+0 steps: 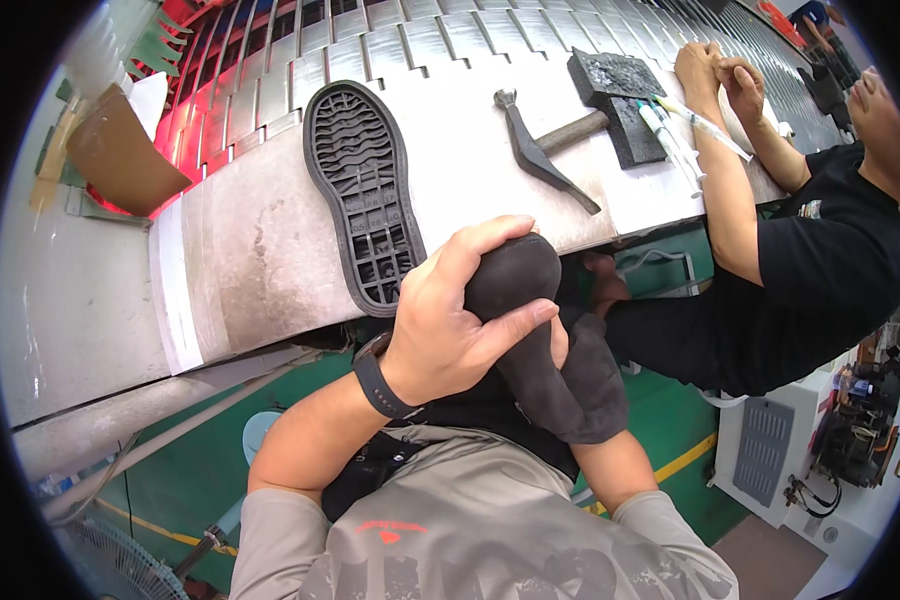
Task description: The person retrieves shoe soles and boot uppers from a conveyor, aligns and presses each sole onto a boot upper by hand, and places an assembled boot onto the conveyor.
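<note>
A dark grey suede shoe upper (540,370) is held up in front of my body, over the near edge of the bench. My left hand (450,310), with a dark band on its wrist, wraps round the rounded toe end, thumb on one side and fingers over the other. Most of my right hand (560,342) is hidden behind the upper; only a finger or thumb shows, pressed against its side. On the bench just beyond my left hand lies a black rubber shoe sole (358,190), tread side up.
A hammer (532,150) with a wooden handle lies beyond the upper, beside black blocks (615,78) and several white pen-like tools (673,145). A slatted metal conveyor (400,45) runs along the far side. At right sits a co-worker (810,260), both hands over the bench.
</note>
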Demonstrator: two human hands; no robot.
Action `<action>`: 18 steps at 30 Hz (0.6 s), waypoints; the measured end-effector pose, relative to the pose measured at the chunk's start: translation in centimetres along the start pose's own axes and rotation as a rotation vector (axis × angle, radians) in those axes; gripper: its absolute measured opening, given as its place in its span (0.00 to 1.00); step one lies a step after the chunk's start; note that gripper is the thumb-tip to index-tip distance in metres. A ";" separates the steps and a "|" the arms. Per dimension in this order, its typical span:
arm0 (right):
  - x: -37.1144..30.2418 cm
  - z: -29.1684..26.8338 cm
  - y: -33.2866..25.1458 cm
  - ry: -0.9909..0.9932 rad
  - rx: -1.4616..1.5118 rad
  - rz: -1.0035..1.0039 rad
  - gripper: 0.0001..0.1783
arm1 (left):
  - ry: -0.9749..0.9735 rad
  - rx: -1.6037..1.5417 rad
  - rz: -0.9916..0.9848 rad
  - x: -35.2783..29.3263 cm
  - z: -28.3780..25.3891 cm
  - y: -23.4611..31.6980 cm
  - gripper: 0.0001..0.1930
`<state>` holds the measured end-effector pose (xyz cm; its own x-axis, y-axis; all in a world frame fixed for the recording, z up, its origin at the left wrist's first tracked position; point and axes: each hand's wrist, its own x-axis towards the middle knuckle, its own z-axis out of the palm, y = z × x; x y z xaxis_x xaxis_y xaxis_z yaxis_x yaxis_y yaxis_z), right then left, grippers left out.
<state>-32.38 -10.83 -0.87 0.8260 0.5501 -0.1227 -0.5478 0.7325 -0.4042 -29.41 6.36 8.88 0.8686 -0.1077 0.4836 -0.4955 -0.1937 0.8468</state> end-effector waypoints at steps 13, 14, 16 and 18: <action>-1.4 -4.8 -0.3 0.214 -0.385 0.211 0.48 | -0.062 0.861 -0.359 11.0 -16.6 -15.0 0.29; -1.5 -5.2 0.0 0.191 -0.247 0.197 0.48 | -0.014 0.742 -0.242 10.6 -17.3 -15.1 0.27; -1.5 -6.3 0.7 0.175 -0.103 0.176 0.48 | 0.158 0.248 -0.297 9.5 -17.9 -14.0 0.21; -1.6 -7.4 1.2 0.110 -0.065 0.170 0.47 | 0.314 -0.346 -0.465 8.1 -18.1 -10.5 0.15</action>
<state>-33.41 -13.83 -7.90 0.7342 0.6134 -0.2911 -0.6735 0.6036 -0.4267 -17.21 25.17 7.88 0.9762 0.2114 0.0476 -0.0867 0.1794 0.9799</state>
